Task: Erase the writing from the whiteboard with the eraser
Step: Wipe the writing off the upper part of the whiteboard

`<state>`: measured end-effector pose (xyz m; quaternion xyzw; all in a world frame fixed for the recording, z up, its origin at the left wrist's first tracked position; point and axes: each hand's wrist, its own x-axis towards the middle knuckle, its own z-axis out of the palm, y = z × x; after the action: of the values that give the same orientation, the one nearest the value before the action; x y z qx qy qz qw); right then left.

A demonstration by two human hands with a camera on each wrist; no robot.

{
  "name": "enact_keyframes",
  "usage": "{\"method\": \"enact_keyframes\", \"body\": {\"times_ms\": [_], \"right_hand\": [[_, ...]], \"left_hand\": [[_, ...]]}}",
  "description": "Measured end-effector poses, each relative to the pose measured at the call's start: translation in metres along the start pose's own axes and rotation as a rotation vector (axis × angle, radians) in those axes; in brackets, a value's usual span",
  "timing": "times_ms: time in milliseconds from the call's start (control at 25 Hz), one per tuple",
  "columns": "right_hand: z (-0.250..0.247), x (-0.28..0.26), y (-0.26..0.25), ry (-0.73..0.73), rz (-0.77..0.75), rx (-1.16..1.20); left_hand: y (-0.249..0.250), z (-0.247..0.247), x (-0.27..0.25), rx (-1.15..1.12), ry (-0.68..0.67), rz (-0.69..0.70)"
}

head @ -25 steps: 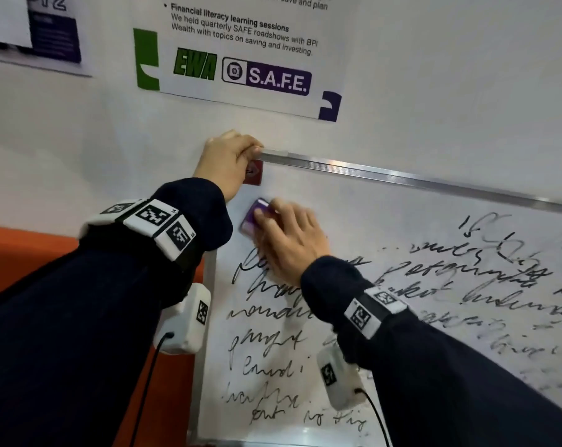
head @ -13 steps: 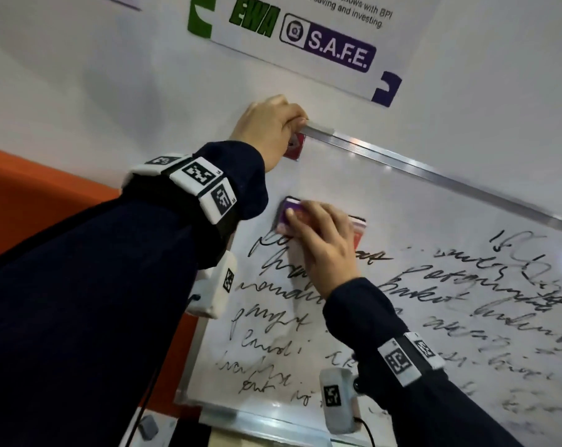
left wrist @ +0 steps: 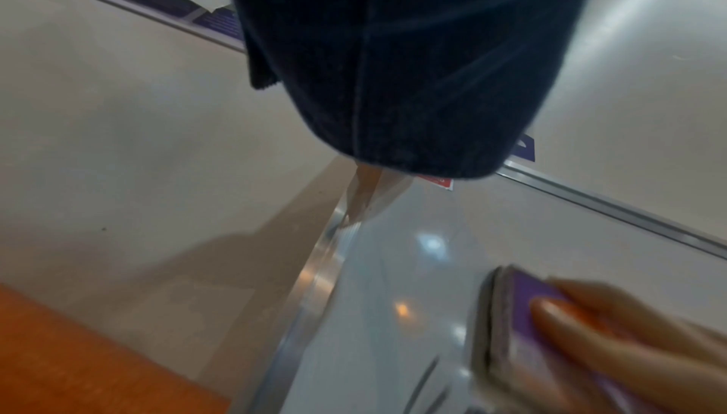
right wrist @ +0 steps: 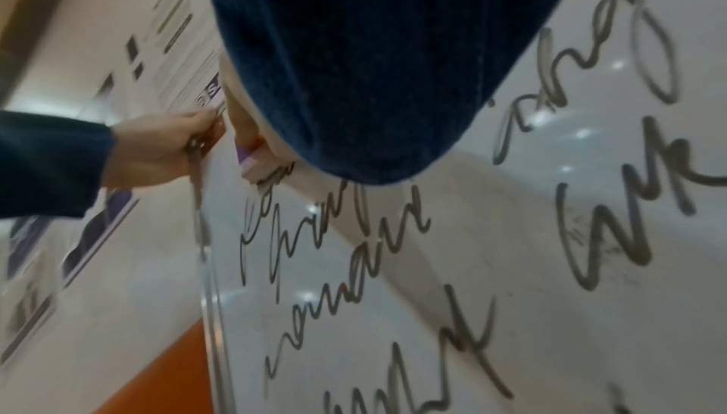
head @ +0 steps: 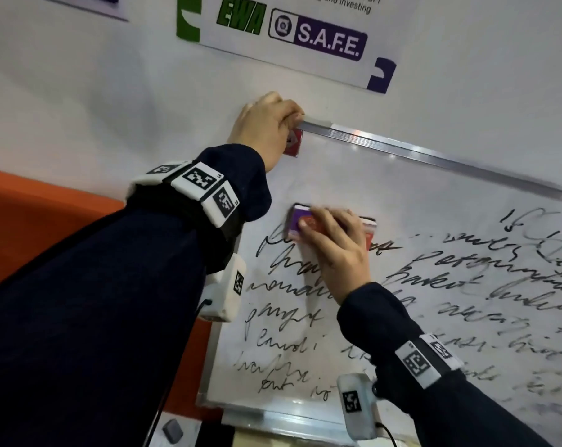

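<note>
A whiteboard [head: 418, 195] with a silver frame leans against the wall, covered in lines of black handwriting [head: 466, 285]. My right hand [head: 334, 246] grips a purple and red eraser [head: 297, 221] and holds it flat on the board at the top left line of writing. The left wrist view shows the eraser [left wrist: 523, 321] with fingers [left wrist: 590, 324] on its back. My left hand [head: 266, 124] grips the board's top left corner, fingers curled over the frame. In the right wrist view a dark sleeve hides most of the right hand; the eraser [right wrist: 252, 156] shows at its edge.
A poster [head: 305, 30] with green and purple logos hangs on the wall just above the board. An orange band [head: 31, 227] runs along the wall to the left. A red sticker [head: 294, 143] sits at the board's top left corner.
My right hand has slid the eraser down from near the corner onto the first line of writing. The left hand keeps its hold on the corner. The view has shifted up and left.
</note>
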<state>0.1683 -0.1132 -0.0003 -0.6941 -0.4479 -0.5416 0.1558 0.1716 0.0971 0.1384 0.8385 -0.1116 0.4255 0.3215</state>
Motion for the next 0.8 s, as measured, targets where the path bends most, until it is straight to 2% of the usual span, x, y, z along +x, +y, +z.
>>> {"method": "enact_keyframes", "body": {"times_ms": [80,160,280,320,360,480,520,640,680,720,800], "right_hand": [[-0.003,0.006,0.003,0.118,0.145,-0.028],[0.007,0.014,-0.007,0.136,0.166,-0.017],[0.012,0.004,-0.011,-0.091,-0.094,0.002],[0.006,0.003,-0.005,-0.131,-0.127,-0.008],[0.0,0.004,0.002,-0.112,-0.1,-0.035],[-0.005,0.024,0.01,0.06,0.107,-0.082],[0.003,0.028,0.005,0.046,0.056,-0.073],[0.014,0.018,-0.005,-0.241,-0.304,-0.021],[0.009,0.015,-0.002,-0.266,-0.313,-0.031],[0.002,0.016,0.002,-0.217,-0.239,-0.074],[-0.007,0.032,0.006,-0.011,0.02,-0.167]], "left_hand": [[0.0,0.002,-0.001,0.01,0.009,-0.002],[0.0,0.003,0.0,0.012,0.017,-0.006],[0.0,0.001,0.0,0.012,0.014,-0.014],[0.001,0.001,-0.001,0.016,0.012,-0.01],[0.002,0.001,-0.001,0.023,0.016,-0.005],[0.003,0.003,-0.002,0.051,0.034,-0.023],[0.003,0.002,-0.002,0.053,0.033,-0.029],[0.006,-0.002,-0.003,0.019,0.017,-0.042],[0.006,-0.002,-0.005,0.011,0.021,-0.049],[0.007,-0.001,-0.006,0.016,0.023,-0.053],[0.009,0.0,-0.007,0.061,0.014,-0.056]]}}
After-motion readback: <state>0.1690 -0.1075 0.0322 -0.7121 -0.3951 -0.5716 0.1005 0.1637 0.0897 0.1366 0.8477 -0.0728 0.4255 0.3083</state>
